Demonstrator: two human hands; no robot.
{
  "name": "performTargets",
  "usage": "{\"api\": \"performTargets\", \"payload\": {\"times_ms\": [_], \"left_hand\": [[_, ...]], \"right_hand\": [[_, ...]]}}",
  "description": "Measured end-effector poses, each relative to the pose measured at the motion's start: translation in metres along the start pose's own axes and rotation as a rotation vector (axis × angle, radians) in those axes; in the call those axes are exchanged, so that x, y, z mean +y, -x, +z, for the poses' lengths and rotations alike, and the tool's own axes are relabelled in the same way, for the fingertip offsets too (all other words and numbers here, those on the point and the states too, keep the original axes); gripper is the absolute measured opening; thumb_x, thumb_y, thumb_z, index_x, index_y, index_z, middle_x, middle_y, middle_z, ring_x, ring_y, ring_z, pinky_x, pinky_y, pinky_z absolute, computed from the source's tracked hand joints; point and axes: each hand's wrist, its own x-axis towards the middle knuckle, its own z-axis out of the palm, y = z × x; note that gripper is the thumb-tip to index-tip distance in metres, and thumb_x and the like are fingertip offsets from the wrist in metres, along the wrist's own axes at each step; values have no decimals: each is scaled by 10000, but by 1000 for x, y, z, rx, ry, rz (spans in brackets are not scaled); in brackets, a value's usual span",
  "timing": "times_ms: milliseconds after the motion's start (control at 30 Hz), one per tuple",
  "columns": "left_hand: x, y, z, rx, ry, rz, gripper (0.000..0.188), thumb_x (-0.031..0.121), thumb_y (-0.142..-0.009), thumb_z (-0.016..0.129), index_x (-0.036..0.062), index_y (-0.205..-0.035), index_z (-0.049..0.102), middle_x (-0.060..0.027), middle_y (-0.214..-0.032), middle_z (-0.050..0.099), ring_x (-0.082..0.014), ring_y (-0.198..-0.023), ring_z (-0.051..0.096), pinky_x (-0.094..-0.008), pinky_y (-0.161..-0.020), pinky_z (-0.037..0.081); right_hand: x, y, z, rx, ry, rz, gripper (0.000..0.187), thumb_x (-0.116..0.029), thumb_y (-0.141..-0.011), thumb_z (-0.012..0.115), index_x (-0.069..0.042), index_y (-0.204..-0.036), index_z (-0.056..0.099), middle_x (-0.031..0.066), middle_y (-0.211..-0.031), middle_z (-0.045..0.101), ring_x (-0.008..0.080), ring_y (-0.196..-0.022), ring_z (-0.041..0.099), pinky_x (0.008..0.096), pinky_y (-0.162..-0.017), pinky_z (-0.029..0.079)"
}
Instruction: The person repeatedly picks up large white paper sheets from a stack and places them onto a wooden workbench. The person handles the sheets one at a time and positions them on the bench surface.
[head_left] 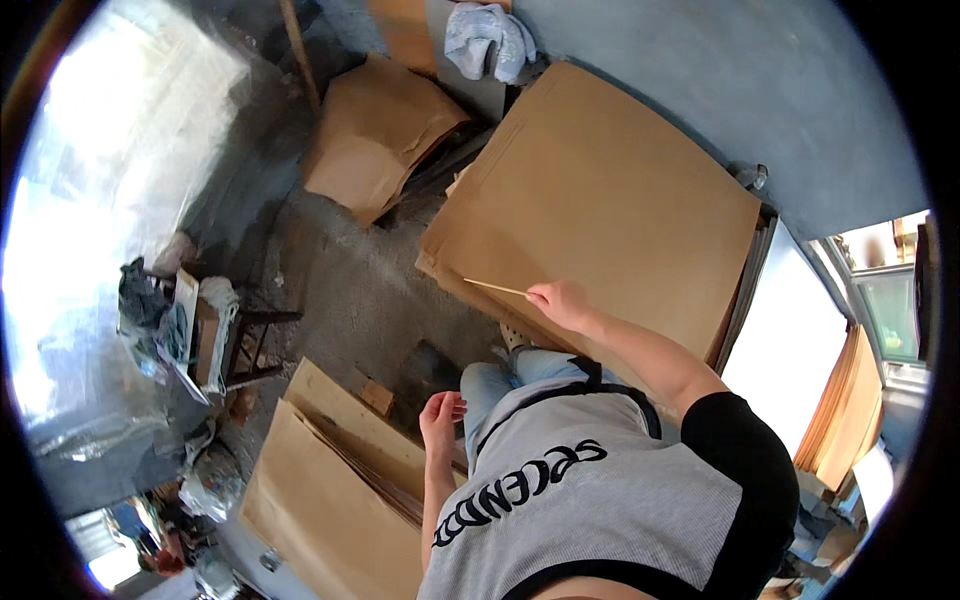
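Observation:
My right hand (562,303) is closed on one end of a thin, pale stick (495,287). The stick points left, over the near left edge of a large stack of brown board sheets (610,190). Lower down, by my left thigh, is my left hand (440,420), its fingers loosely curled and a little apart, with nothing visible in them. Beneath and beside the left forearm lies a second stack of tan sheets (320,490).
A creased brown sheet (380,130) covers something at the back left. A dark stool (258,345) heaped with cloths stands left. A light-blue cloth (488,42) hangs at the back. White panels (785,330) stand right. A small wooden block (377,396) lies on the floor (350,270).

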Motion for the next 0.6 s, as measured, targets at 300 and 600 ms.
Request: {"api": "performTargets", "payload": {"times_ms": [300, 600], "left_hand": [[85, -136, 14, -271, -250, -94, 193, 190, -870, 484, 22, -847, 577, -36, -710, 587, -98, -619, 538, -213, -574, 426], [170, -276, 26, -534, -375, -89, 194, 200, -875, 479, 30, -863, 572, -34, -724, 586, -102, -628, 542, -216, -571, 434]], "right_hand": [[67, -36, -31, -11, 304, 461, 209, -210, -857, 420, -133, -963, 582, 129, -733, 601, 314, -678, 580, 415, -610, 459], [30, -230, -52, 132, 187, 634, 336, -127, -844, 389, -258, -1105, 555, 118, -754, 599, 265, -643, 580, 383, -548, 459]]}}
